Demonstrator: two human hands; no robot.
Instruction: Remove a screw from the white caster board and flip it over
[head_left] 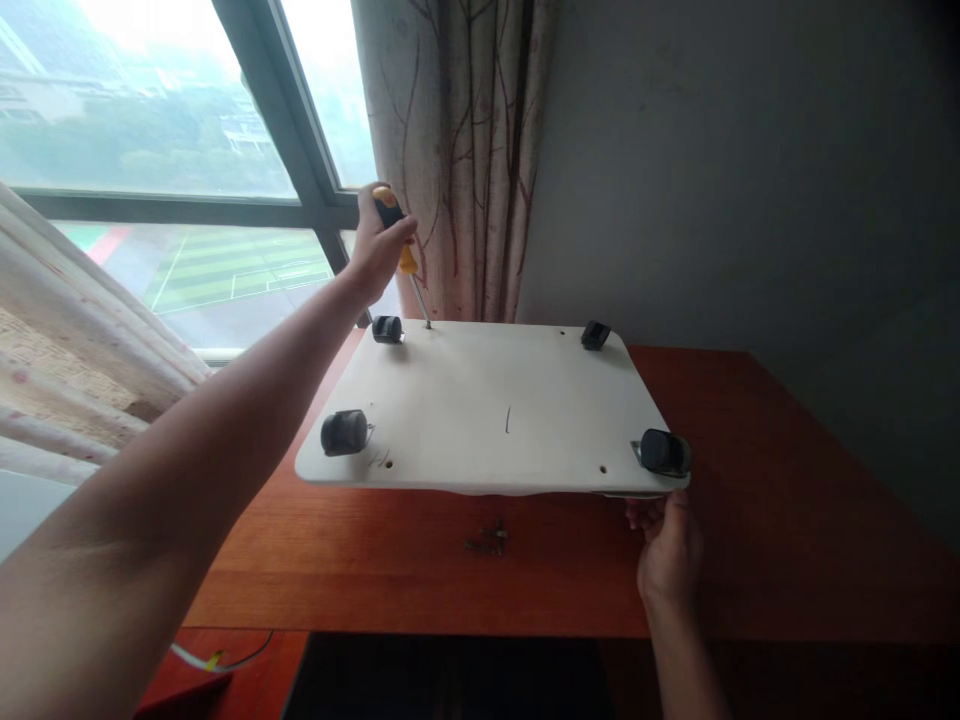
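My left hand (pixel 380 245) is wrapped round the yellow and black handle of a screwdriver (pixel 407 262). Its shaft slants down to a screw (pixel 428 325) at the far left edge of a white board (pixel 480 400). Black caster wheels sit at the board's corners, among them a near left caster (pixel 345 432) and a near right caster (pixel 664 453). My right hand (pixel 670 555) grips the board's near right corner from below, thumb at the edge and fingers partly hidden underneath. Open holes show near the board's front edge and at the far right.
The board lies over a reddish-brown wooden table (pixel 757 480). Several small screws (pixel 491 538) lie in a loose pile in front of it. Behind stand a patterned curtain (pixel 480 150) and a window (pixel 150 120); a grey wall is at the right. A white cable (pixel 196 660) runs below the table's front left.
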